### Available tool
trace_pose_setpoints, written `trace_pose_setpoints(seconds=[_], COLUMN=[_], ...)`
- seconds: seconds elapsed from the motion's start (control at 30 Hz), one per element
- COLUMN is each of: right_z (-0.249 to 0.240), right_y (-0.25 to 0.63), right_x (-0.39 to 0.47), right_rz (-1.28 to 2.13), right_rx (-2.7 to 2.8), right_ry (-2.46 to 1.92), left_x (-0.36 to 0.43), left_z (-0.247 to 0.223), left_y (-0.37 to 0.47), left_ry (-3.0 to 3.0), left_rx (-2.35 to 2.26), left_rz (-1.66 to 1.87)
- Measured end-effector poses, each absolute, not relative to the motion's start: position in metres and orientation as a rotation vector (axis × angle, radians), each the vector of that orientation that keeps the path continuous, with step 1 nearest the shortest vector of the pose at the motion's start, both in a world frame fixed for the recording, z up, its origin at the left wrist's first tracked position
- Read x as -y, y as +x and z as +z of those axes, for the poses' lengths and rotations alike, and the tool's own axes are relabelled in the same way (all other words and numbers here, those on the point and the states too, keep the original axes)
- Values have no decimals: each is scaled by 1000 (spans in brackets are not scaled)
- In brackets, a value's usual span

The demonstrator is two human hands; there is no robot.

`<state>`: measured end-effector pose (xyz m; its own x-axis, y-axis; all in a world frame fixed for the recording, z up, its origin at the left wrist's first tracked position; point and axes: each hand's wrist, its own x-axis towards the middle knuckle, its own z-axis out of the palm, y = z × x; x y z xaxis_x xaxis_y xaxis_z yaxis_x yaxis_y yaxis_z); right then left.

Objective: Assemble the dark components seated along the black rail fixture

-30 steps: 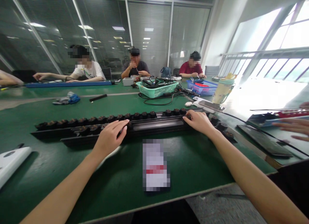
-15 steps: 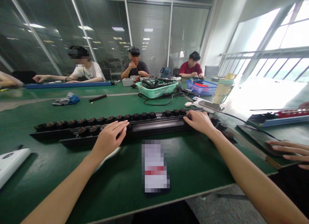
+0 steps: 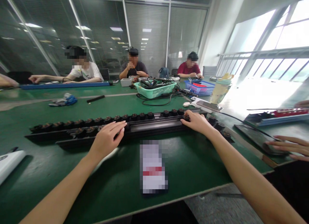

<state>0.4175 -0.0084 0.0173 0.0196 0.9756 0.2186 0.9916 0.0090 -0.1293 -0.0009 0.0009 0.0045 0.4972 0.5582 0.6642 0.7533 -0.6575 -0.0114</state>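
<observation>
Two long black rails lie side by side across the green table (image 3: 120, 185). Along the rear rail (image 3: 43, 134) runs a row of black round parts with brownish tops; the front rail (image 3: 154, 127) carries similar ones at both ends, with a bare shiny stretch in the middle. My left hand (image 3: 109, 137) curls over the front rail left of that stretch, thumb and fingers closed around a black round part (image 3: 126, 126), mostly hidden. At the stretch's right end, my right hand (image 3: 196, 122) pinches another black round part (image 3: 186, 117), largely covered by the fingers.
A phone (image 3: 153, 166) lies before me, a white device (image 3: 11, 164) at left. Beyond the rails are a green basket (image 3: 155, 91) of cables, a blue basket (image 3: 200, 88) and a bottle (image 3: 218, 90). Another person's hand (image 3: 287, 146) rests at right; several people sit opposite.
The whole view has shifted slightly, so things appear a little further left. Both hands keep their places on the front rail, with barely any finger movement.
</observation>
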Motion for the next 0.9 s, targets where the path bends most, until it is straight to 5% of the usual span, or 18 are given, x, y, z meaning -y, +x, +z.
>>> trace_pose_setpoints(seconds=[0.9], right_z=[14], right_y=[418], right_x=[7], right_rz=[-51], right_rx=[2040], right_ry=[-2028], left_x=[-1], left_z=[5], left_y=[-3], left_ry=[-2445], left_rx=[1125], left_rz=[-890])
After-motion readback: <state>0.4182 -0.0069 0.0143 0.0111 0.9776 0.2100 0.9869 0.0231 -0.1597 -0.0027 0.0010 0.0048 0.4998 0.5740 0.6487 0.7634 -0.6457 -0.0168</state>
